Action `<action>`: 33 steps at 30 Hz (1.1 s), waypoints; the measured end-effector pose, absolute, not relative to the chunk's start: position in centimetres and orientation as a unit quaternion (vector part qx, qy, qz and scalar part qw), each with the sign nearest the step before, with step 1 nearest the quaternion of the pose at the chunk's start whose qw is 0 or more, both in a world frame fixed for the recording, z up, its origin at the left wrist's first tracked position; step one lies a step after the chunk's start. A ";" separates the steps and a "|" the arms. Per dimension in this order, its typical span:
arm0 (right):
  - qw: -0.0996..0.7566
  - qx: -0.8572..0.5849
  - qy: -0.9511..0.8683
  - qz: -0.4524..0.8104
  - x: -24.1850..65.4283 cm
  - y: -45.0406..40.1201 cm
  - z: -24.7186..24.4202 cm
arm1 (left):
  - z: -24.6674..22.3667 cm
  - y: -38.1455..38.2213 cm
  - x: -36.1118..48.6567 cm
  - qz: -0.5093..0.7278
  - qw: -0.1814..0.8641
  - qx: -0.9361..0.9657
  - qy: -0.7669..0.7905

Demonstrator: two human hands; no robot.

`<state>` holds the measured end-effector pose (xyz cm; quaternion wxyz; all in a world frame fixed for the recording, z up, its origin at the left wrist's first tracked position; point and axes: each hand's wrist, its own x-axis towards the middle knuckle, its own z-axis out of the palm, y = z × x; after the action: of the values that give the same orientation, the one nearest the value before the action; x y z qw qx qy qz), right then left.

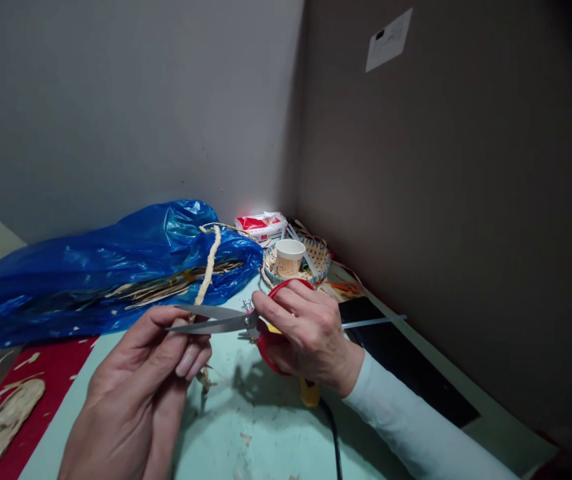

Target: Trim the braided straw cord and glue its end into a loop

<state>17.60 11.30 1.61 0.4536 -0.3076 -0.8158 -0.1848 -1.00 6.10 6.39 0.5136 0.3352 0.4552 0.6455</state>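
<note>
Left hand raised, pinching; right hand curled, forearm slanting inward.

This looks like a handicraft workshop, in a corner where two plain walls meet beyond the right hand. Scraps litter the pale green counter below both hands. A blue plastic bag of dried plant strips lies beyond the left hand, and a woven basket sits just past the right. Scissors in the right hand and a flat fibre piece, left of the left hand, also suggest craft work.
</note>
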 end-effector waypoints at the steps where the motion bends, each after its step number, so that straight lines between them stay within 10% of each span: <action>1: 0.453 -0.309 -0.814 -0.188 17.6 11.3 1.6 | 6.3 6.1 -1.0 0.647 0.508 0.337 0.457; 25: 0.457 -0.302 -0.811 -0.208 17.2 11.1 2.0 | 6.4 5.8 -0.2 0.674 0.468 0.316 0.476; 33: 0.469 -0.343 -0.813 -0.038 16.8 11.1 1.3 | 6.4 5.7 -0.1 0.634 0.477 0.341 0.504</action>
<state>16.76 11.08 1.32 0.4686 -0.3435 -0.8130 -0.0383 -0.14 5.69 6.37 0.4770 0.3411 0.5045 0.6338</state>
